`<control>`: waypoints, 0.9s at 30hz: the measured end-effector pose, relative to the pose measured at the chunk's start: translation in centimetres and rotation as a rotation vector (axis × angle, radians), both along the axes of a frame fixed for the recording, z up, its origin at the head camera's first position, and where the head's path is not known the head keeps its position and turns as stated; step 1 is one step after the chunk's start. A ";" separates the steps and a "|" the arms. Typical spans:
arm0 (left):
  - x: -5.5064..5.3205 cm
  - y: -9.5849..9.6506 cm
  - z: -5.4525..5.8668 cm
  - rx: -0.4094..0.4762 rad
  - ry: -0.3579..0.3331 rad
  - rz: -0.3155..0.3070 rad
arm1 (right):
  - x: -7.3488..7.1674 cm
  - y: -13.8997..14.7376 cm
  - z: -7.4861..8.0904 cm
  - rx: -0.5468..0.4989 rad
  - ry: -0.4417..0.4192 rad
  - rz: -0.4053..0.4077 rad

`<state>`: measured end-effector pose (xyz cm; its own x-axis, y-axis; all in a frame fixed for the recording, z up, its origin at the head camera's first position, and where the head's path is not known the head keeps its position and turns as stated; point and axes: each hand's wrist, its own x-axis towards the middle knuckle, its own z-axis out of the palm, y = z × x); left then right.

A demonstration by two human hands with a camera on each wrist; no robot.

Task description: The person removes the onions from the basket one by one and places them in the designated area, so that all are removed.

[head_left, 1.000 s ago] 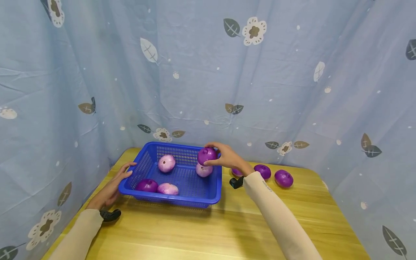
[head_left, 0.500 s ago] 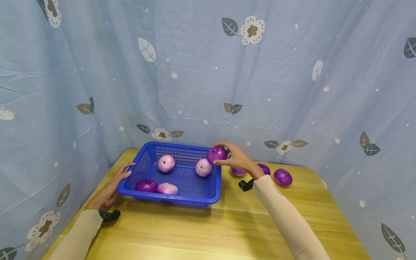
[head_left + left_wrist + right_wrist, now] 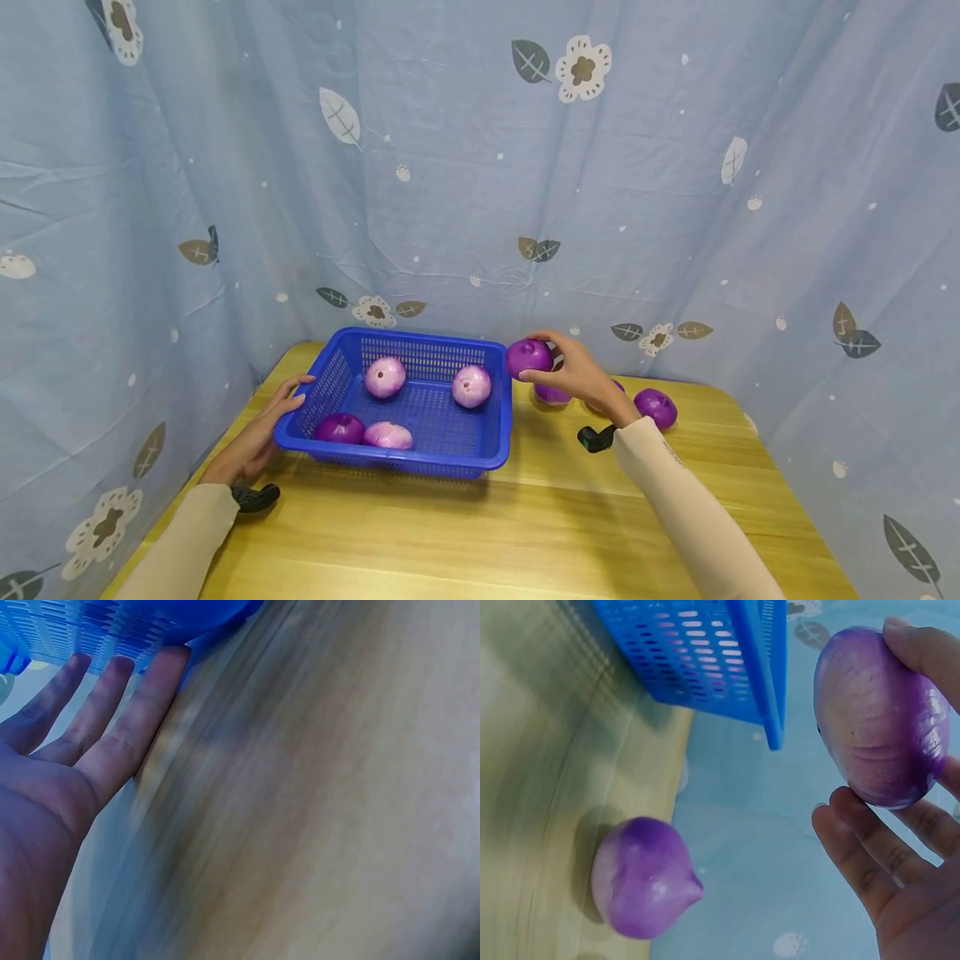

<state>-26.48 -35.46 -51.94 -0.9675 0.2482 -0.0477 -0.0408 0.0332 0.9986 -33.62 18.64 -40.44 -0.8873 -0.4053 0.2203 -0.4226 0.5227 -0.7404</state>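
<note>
A purple onion (image 3: 529,357) is pinched between the thumb and fingers of my right hand (image 3: 573,372), raised just past the right rim of the blue plastic basket (image 3: 420,460). In the right wrist view the held onion (image 3: 877,720) shows clear of the basket's side. My left hand (image 3: 262,429) is at the basket's left side. Its straight fingers (image 3: 124,739) reach up to the basket wall in the left wrist view. Inside the basket lie two pale onions (image 3: 385,377) at the back, plus a dark purple onion (image 3: 339,428) and a pink one (image 3: 387,435) at the front left.
On the wooden table (image 3: 570,533), right of the basket, another purple onion (image 3: 552,395) sits below my right hand. One more is mostly hidden behind the wrist, and a third onion (image 3: 656,408) lies farther right. A blue patterned curtain (image 3: 450,167) surrounds the table.
My right hand has moved right with the purple onion, from over the basket's back right corner to outside its rim. The left hand and basket stay in place.
</note>
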 end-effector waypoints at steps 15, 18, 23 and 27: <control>-0.1 0.0 -0.2 0.029 -0.013 -0.003 | 1.1 3.5 -1.5 0.054 0.094 -0.027; -0.1 0.0 -0.1 0.022 -0.010 0.001 | 1.4 4.0 -1.8 0.059 0.102 -0.030; 0.0 0.0 0.0 0.019 -0.005 0.002 | 2.3 4.7 -2.4 0.057 0.115 -0.029; 0.0 0.0 0.0 0.028 -0.006 -0.001 | 2.8 5.2 -3.0 0.053 0.094 -0.033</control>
